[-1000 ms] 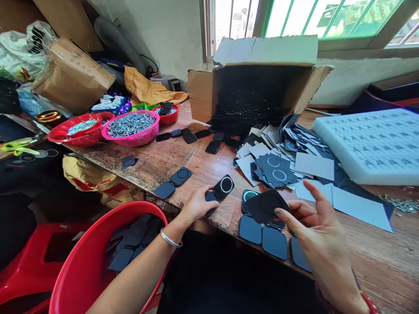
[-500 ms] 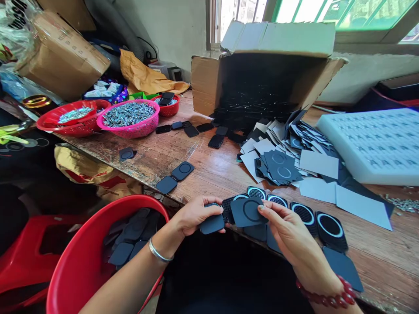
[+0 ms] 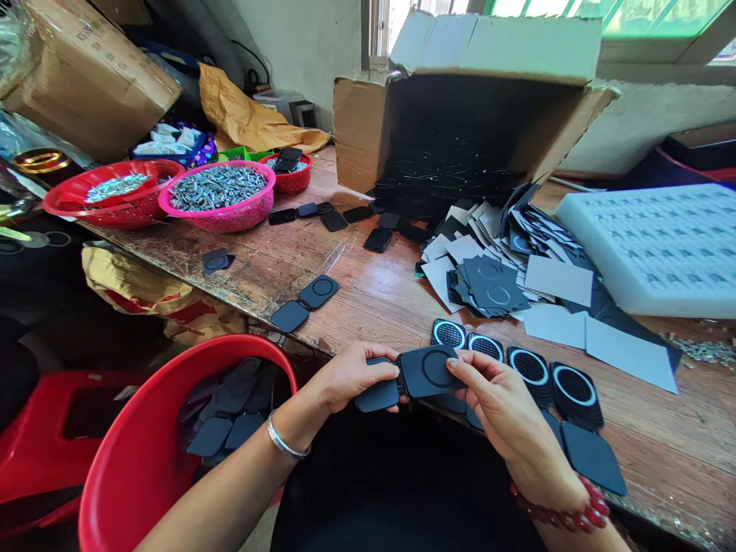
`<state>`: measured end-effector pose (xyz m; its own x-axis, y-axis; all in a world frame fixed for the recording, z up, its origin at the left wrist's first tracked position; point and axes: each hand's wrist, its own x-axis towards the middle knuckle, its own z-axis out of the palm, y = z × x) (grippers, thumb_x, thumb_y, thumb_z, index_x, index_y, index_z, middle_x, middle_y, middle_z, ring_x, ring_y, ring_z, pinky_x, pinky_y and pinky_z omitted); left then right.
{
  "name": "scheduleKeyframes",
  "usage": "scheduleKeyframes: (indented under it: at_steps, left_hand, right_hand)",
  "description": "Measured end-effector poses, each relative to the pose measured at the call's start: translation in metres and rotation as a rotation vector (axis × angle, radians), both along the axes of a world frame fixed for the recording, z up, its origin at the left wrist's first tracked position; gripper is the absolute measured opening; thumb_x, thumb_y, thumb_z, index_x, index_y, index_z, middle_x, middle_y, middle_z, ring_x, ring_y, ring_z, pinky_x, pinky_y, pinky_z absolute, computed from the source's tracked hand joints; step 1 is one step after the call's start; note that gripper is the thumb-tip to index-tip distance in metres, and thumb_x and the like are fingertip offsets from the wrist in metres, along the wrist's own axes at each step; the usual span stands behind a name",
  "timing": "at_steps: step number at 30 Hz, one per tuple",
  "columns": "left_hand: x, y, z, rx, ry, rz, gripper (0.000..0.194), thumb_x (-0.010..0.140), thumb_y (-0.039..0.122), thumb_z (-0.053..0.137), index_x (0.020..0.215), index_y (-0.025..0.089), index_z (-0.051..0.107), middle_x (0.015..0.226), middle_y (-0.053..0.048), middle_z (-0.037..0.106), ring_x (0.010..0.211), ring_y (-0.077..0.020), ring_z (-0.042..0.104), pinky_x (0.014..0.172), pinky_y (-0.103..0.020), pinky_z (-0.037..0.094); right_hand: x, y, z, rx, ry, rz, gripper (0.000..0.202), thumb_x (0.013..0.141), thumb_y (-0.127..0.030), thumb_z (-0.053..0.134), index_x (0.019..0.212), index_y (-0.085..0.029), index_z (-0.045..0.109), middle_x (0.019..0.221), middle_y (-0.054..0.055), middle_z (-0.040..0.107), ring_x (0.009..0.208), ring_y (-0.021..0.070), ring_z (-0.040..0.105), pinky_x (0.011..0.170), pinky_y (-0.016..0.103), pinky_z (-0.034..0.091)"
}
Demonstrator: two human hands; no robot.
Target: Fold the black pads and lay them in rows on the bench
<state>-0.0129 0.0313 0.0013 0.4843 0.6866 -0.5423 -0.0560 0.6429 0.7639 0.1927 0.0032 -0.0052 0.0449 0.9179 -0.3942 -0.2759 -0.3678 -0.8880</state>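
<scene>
My left hand (image 3: 349, 377) is closed on a dark folding two-panel pad (image 3: 378, 395), thumb on top of the plain panel. It looks like a folding wireless charger. A dark rectangular cover sheet (image 3: 415, 374) with a ring mark lies over its other panel, hiding what is beneath. My right hand (image 3: 499, 399) pinches the sheet's right edge between thumb and fingers. Beyond and right of my hands, several similar pads (image 3: 529, 368) lie open at the table's near edge, white rings and black grids showing. Another folding pad (image 3: 290, 315), its ring covered, lies farther left.
A red bucket (image 3: 95, 460) with dark pads stands below the table edge at left. Loose cover sheets (image 3: 488, 280) are heaped before an open carton (image 3: 361, 138). A white foam tray (image 3: 678, 245) lies at right. Baskets of metal parts, one pink (image 3: 215, 221), stand back left.
The cover sheet has come down onto the pad's ringed panel and now lines up with it; before, it was tilted and the grid showed beside it. The view has shifted slightly.
</scene>
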Motion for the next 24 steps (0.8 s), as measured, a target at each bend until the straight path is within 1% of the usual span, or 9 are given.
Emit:
scheduleKeyframes:
  at_steps: [4, 8, 13, 18, 24]
  left_hand:
    - [0.0001, 0.0001, 0.0, 0.007, 0.005, -0.015, 0.029, 0.064, 0.028, 0.073, 0.087, 0.012, 0.067, 0.07, -0.006, 0.071, 0.065, -0.0173, 0.068, 0.056, -0.026, 0.057]
    - [0.0007, 0.0001, -0.002, 0.007, -0.005, -0.023, 0.031, 0.064, 0.03, 0.075, 0.089, 0.013, 0.068, 0.07, -0.006, 0.071, 0.065, -0.0177, 0.068, 0.057, -0.027, 0.057]
    - [0.001, -0.0001, -0.0037, 0.005, -0.006, -0.02, 0.035, 0.065, 0.031, 0.076, 0.093, 0.012, 0.067, 0.07, -0.007, 0.071, 0.064, -0.0178, 0.068, 0.057, -0.027, 0.057]
    - [0.0018, 0.0005, -0.0024, -0.002, -0.007, -0.021, 0.036, 0.064, 0.031, 0.078, 0.092, 0.012, 0.067, 0.07, -0.007, 0.071, 0.064, -0.0173, 0.068, 0.056, -0.026, 0.057]
    - [0.0026, 0.0015, -0.0034, -0.006, -0.024, -0.024, 0.035, 0.065, 0.031, 0.078, 0.093, 0.012, 0.069, 0.071, -0.007, 0.072, 0.065, -0.0176, 0.069, 0.058, -0.026, 0.058]
  right_hand:
    - [-0.0002, 0.0005, 0.0017, 0.01, -0.057, 0.019, 0.035, 0.06, -0.044, 0.089, 0.071, -0.017, 0.068, 0.078, 0.004, 0.064, 0.068, 0.0143, 0.056, 0.058, 0.025, 0.05]
    - [0.0006, 0.002, 0.0025, 0.016, -0.119, 0.034, 0.037, 0.06, -0.047, 0.087, 0.066, -0.018, 0.066, 0.074, 0.003, 0.061, 0.064, 0.0138, 0.053, 0.054, 0.024, 0.048]
    - [0.0011, 0.0028, 0.0021, -0.01, -0.095, 0.027, 0.037, 0.058, -0.045, 0.089, 0.065, -0.018, 0.065, 0.071, 0.001, 0.059, 0.064, 0.0126, 0.052, 0.056, 0.023, 0.046]
    - [0.0032, 0.0025, -0.0016, -0.009, -0.134, 0.038, 0.037, 0.061, -0.046, 0.087, 0.068, -0.017, 0.065, 0.07, 0.0, 0.058, 0.064, 0.0121, 0.05, 0.055, 0.022, 0.043]
    - [0.0054, 0.0038, -0.0026, -0.001, -0.112, 0.048, 0.038, 0.061, -0.047, 0.087, 0.067, -0.017, 0.063, 0.071, 0.0, 0.057, 0.065, 0.0125, 0.05, 0.057, 0.023, 0.044]
